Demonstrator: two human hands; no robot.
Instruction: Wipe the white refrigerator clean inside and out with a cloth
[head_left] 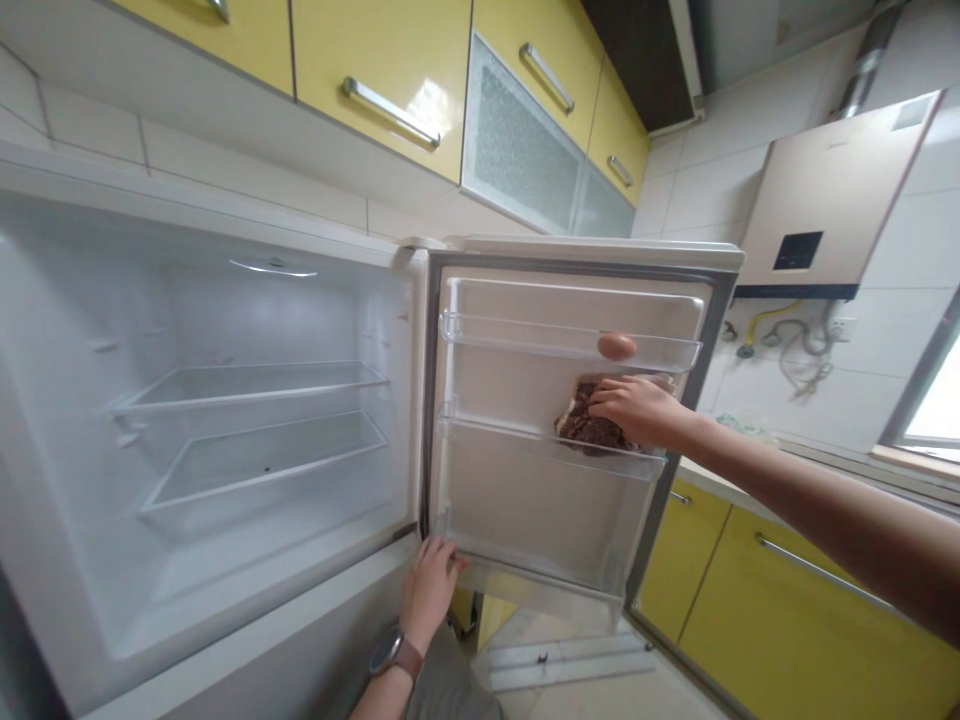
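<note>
My right hand is closed on a dark brown package with a pale edge, which sits in the middle clear shelf of the open fridge door. What is inside the package I cannot make out. On the shelf above it lies a brown egg. Near the hinge side, my left hand is at the door's lower edge, fingers loosely bent and thumb apart, with nothing visible in it. A watch is on the left wrist.
At left stands the fridge compartment with two glass shelves. Yellow wall cabinets hang above. To the right are a water heater, a counter and yellow lower cabinets. White strips lie below the door.
</note>
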